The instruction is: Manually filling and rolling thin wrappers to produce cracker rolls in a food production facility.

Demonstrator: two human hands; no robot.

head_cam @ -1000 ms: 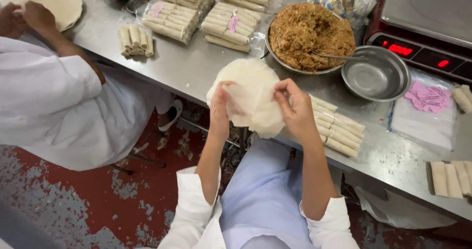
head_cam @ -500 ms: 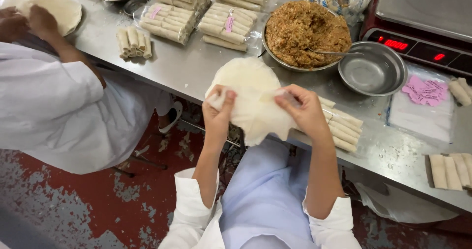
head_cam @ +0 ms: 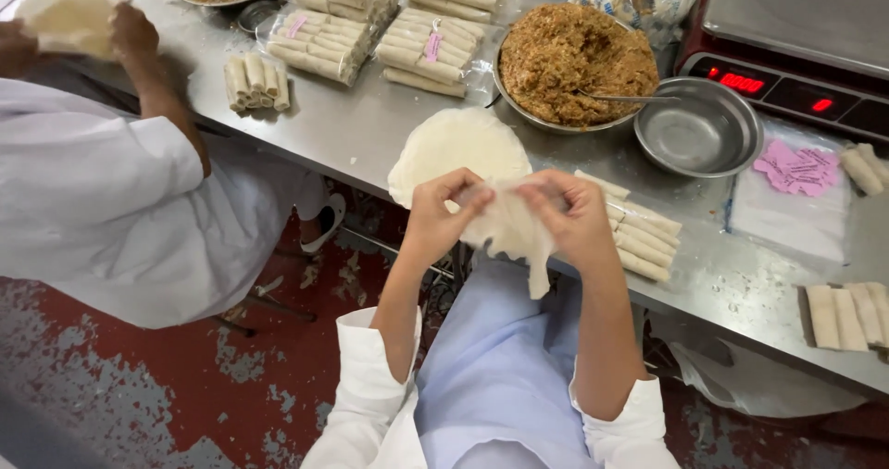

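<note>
Left hand (head_cam: 443, 212) and right hand (head_cam: 567, 214) both pinch one thin wrapper sheet (head_cam: 511, 233), fingers closed on its top edge, sheet drooping between them over the table edge. Just behind the hands a stack of round wrappers (head_cam: 454, 145) lies on the steel table (head_cam: 370, 126); rolled spring rolls (head_cam: 639, 237) sit right of the right hand. Farther back: bowl of filling (head_cam: 574, 57), empty metal bowl (head_cam: 699, 131); co-worker's hands (head_cam: 134, 34) far left hold another wrapper.

Both hands pinch a thin, pale, floppy dough wrapper (head_cam: 507, 233) above the steel table (head_cam: 370, 136) edge: left hand (head_cam: 443, 214) and right hand (head_cam: 567, 217) grip its top. A round stack of wrappers (head_cam: 454, 145) lies just behind, near a metal bowl of brown minced filling (head_cam: 574, 57).
</note>
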